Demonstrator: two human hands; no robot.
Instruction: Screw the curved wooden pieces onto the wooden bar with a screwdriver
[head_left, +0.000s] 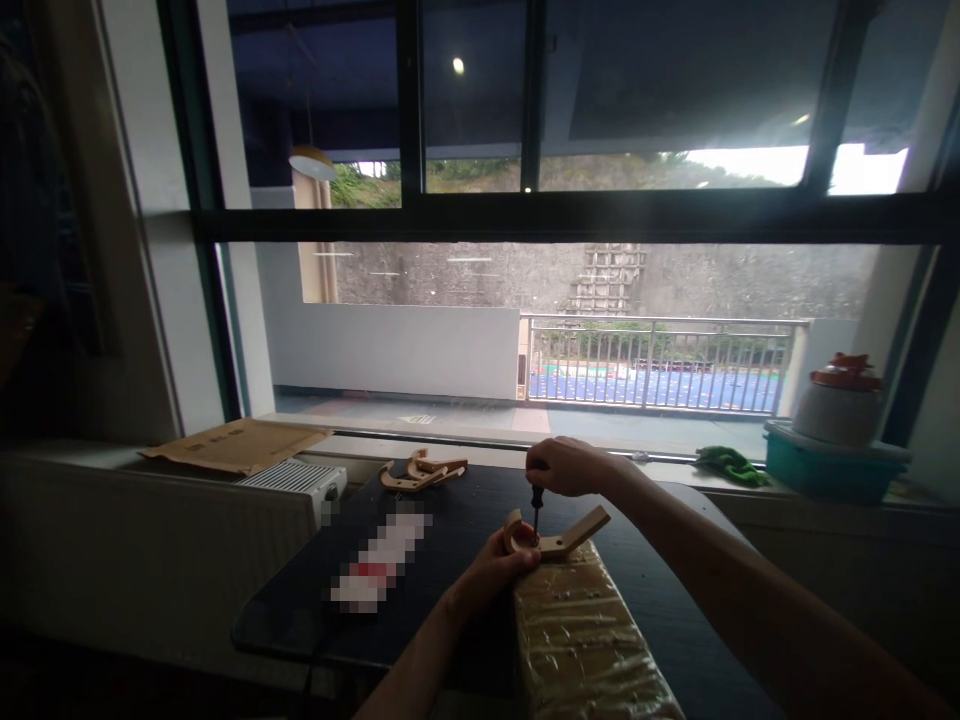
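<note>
My right hand (562, 467) is closed round the dark handle of a screwdriver (537, 500), which stands upright with its tip down at a curved wooden hook (577, 535). With my left hand (506, 560) I grip the hook's curled end, fingers wrapped around it. The hook rests at the far end of a long box wrapped in shiny brown tape (581, 630). A dark hole shows in the hook's flat middle part. Whether a screw sits under the screwdriver tip is too small to tell.
More wooden hooks (424, 470) lie at the back of the dark table (300, 600), near a blurred pale packet (382, 560). A radiator (300, 485) and brown envelope (236, 445) are at left. On the right sill are a green cloth (729, 464), teal box (832, 462) and jug (838, 405).
</note>
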